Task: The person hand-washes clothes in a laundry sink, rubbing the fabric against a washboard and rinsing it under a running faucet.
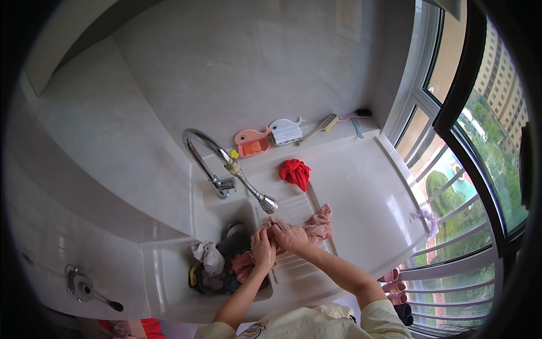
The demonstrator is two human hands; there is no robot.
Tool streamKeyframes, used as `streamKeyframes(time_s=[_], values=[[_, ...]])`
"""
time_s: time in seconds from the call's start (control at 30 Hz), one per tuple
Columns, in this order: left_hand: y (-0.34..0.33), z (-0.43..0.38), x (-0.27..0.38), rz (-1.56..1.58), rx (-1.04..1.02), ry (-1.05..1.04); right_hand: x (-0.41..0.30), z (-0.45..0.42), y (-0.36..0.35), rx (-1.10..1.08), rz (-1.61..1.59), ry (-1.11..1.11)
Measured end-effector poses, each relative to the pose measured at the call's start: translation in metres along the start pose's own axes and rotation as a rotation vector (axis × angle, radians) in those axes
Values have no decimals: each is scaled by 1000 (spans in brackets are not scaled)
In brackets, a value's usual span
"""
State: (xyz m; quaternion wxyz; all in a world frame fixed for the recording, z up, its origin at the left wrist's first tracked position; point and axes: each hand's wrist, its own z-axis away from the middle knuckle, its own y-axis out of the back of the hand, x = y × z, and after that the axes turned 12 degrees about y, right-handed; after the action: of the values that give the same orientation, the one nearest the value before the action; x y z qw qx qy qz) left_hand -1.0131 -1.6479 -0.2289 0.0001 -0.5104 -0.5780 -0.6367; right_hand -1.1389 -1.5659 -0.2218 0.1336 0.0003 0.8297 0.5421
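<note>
My left hand (pixel 263 249) and my right hand (pixel 290 237) are close together at the ribbed washboard (pixel 294 207), both gripping a wet pink cloth garment (pixel 320 224). One end of the garment lies spread to the right of my right hand; another pink part hangs toward the basin on the left. Beneath my hands the middle of the cloth is mostly hidden. The sink basin (pixel 237 212) holds a heap of clothes, among them a white cloth (pixel 209 257) and dark garments (pixel 234 241). Above the washboard hangs the chrome faucet's spray head (pixel 269 204).
A bunched red cloth (pixel 295 173) lies at the washboard's far end. Along the back ledge stand a pink whale soap dish (pixel 253 143), a white whale soap dish (pixel 286 132) and a scrubbing brush (pixel 319 128). A lilac scrunchie (pixel 429 223) sits at the right edge, near the window.
</note>
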Motion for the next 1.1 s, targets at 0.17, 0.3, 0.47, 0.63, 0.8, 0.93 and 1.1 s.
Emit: streamKeyframes(time_s=[0.17, 0.3, 0.47, 0.63, 0.8, 0.93, 1.1], values=[[0, 20, 15, -151, 30, -180, 53, -18, 18, -215, 147, -253], [11, 15, 7, -165, -33, -221, 87, -1, 20, -102, -91, -268], [18, 31, 1, -151, -1, -105, 89, 83, 79, -131, 194, -161], [31, 34, 10, 178, -541, 125, 64, 70, 76, -104, -406, -242], [15, 25, 33, -117, -55, -171, 72, 34, 63, 287, -127, -279], [-2, 31, 17, -267, -57, -170, -25, 21, 42, 36, -77, 95], [-10, 33, 28, -324, -93, -92, 32, -4, 27, -16, 126, -161]])
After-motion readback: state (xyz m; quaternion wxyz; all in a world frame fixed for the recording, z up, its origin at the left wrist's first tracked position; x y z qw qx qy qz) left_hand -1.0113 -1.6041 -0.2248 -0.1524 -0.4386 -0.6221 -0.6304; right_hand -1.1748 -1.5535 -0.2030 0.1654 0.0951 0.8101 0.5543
